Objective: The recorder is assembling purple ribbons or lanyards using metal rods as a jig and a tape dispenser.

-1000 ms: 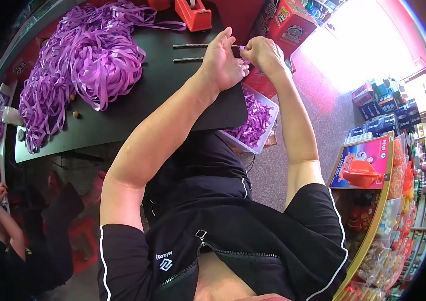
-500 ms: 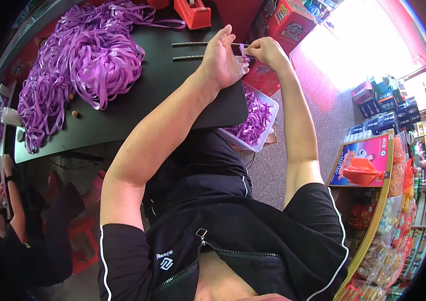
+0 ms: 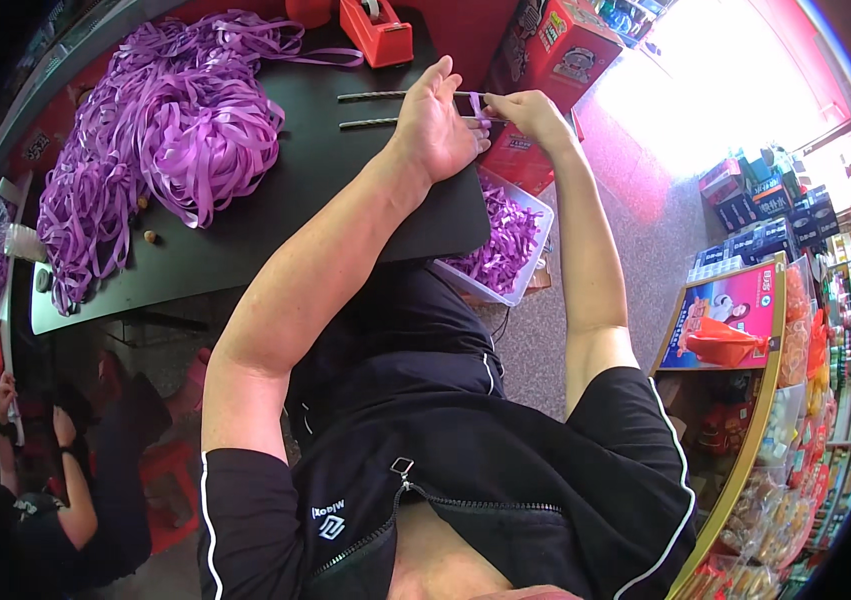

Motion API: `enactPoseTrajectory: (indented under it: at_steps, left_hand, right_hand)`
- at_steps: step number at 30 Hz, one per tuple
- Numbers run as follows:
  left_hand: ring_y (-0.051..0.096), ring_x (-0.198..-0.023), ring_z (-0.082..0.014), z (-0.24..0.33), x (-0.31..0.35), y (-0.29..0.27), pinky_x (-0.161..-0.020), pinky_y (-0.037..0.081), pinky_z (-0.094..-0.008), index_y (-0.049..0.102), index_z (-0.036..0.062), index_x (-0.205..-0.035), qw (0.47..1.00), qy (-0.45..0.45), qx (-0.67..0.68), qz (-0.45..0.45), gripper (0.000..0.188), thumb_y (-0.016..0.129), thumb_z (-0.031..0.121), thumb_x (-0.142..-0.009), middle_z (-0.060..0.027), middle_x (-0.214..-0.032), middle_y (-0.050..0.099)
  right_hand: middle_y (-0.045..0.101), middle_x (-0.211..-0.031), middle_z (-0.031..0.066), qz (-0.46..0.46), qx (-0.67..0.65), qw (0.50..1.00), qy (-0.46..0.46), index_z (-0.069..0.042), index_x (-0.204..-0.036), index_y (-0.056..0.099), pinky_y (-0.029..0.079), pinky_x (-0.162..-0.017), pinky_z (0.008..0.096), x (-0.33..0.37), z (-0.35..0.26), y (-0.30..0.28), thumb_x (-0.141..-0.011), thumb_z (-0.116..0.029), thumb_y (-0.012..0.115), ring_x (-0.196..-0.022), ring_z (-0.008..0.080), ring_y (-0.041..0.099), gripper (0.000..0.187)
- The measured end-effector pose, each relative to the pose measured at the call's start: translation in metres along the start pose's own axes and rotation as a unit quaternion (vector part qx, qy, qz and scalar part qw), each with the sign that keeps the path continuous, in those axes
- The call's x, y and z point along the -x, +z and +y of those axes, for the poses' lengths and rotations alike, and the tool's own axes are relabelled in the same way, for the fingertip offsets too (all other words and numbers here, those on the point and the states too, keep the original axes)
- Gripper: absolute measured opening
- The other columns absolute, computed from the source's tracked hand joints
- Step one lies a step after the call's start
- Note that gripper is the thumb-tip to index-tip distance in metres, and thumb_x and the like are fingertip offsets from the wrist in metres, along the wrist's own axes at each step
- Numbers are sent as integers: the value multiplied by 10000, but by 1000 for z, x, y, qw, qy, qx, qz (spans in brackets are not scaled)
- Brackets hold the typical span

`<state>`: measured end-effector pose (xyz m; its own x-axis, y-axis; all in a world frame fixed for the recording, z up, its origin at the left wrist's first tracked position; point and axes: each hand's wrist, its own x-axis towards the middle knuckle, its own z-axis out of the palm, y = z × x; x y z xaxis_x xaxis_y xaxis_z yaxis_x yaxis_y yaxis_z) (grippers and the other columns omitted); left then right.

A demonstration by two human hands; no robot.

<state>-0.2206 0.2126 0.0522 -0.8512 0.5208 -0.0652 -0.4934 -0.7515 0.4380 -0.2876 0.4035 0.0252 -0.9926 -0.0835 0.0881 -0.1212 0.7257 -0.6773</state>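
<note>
My left hand point(image 3: 440, 125) and my right hand point(image 3: 528, 112) meet at the right edge of a black table point(image 3: 275, 215). Between their fingertips they pinch a short piece of purple ribbon point(image 3: 475, 103). Two thin dark metal rods point(image 3: 375, 110) lie side by side on the table, reaching toward the fingers. A large heap of purple ribbon point(image 3: 160, 130) covers the table's far left. Below the table edge stands a clear plastic bin point(image 3: 503, 245) with purple ribbon pieces inside.
A red tape dispenser point(image 3: 375, 28) sits at the table's back. Red cartons point(image 3: 555, 50) stand beyond my hands. Shop shelves with packaged goods point(image 3: 775, 330) line the right side. Another person point(image 3: 75, 470) sits at lower left beside a red stool.
Both hands have stayed at the table's edge on the ribbon piece. My left hand's fingers have spread slightly and the hands have drawn a little closer together.
</note>
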Motion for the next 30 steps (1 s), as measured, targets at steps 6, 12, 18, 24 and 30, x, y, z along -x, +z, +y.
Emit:
enactPoseTrajectory:
  at_steps: [6,12,18,24,30]
  left_hand:
    - [397,-1149,-401,-2,-4,-4,-1080,202,-511,70,220,-1501,1000,-4,-22,4,823,507,536,-879,-290,-1359,292]
    - [505,-1038,-344,8,1,-3,-991,358,-471,163,141,-1477,985,-58,-156,36,735,513,449,-908,-263,-1243,423]
    - [419,-1287,-337,-13,103,7,-1062,323,-407,470,45,-1322,812,164,-559,-10,448,520,232,-918,-221,-1373,440]
    - [556,-1161,-264,-47,208,-32,-995,410,-346,620,31,-1119,790,166,-573,-143,255,566,31,-869,-150,-1221,595]
    - [556,-1149,-274,-103,268,-208,-991,411,-375,662,50,-1025,616,185,-754,130,178,580,82,-871,-91,-1147,641]
  right_hand:
    - [697,-851,158,-23,42,999,22,-68,-930,728,491,-767,329,10,-18,7,-765,-447,682,-812,215,663,416]
    - [700,-853,121,-90,-133,985,58,-10,-860,734,457,-773,278,2,-3,2,-776,-436,699,-847,161,619,436]
    - [696,-818,68,163,-66,981,-79,-48,-943,719,477,-693,279,-1,-15,-16,-794,-405,706,-726,142,637,387]
    - [664,-944,-24,-251,-329,903,112,-127,-1091,638,493,-739,293,-29,-2,-20,-821,-321,721,-839,121,630,343]
    - [667,-925,-8,-260,-367,885,115,-106,-1092,609,525,-767,285,-32,-5,-1,-831,-198,708,-854,107,643,294]
